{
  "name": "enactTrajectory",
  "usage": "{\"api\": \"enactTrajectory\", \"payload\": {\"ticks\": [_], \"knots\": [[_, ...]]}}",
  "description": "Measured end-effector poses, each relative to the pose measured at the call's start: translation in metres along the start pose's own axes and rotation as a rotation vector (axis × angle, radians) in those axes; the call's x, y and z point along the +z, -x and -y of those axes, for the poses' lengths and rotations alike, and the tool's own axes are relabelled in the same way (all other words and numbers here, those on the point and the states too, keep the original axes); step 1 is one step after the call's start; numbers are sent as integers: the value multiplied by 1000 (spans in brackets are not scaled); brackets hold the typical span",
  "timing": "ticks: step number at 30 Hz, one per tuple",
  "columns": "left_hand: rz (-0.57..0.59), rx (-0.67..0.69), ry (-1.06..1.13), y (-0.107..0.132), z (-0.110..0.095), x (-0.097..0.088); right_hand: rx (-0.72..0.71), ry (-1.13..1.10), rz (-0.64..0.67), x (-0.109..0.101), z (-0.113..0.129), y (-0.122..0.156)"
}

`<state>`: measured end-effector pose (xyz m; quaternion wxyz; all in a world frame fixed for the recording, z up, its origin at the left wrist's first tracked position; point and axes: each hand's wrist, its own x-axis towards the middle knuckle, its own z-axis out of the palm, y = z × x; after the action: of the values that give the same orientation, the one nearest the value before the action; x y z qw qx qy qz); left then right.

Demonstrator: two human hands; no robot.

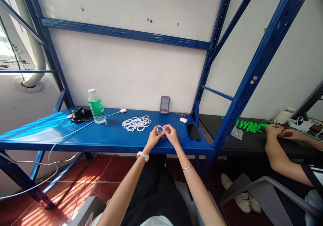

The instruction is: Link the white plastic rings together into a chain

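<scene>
Between my two hands, just above the front of the blue table, is a white ring [157,130]. My left hand [154,136] pinches its left side, and a white watch sits on that wrist. On the ring's right side, the fingers of my right hand [171,135] are closed at its edge; a thin bracelet circles that forearm. A heap of similar white rings [136,123] lies on the table to the left of my hands. Fine detail at my fingertips is too small to make out.
On the blue table [75,135] stand a water bottle [97,107] and a propped, blurred phone [165,105]. A black bag [80,115], cable, glasses, white earbud case [183,120] and dark phone [193,132] lie there too. At right, another person's hands [282,131] are near green pieces [252,126].
</scene>
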<state>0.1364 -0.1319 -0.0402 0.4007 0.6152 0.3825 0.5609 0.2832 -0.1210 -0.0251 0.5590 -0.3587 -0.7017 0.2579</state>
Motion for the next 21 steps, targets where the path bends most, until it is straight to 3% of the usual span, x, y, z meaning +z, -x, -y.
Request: {"api": "enactTrajectory", "payload": {"ticks": [21], "knots": [[-1,0,-6,1,-1,1,17,0,7,1,-2,0]]}}
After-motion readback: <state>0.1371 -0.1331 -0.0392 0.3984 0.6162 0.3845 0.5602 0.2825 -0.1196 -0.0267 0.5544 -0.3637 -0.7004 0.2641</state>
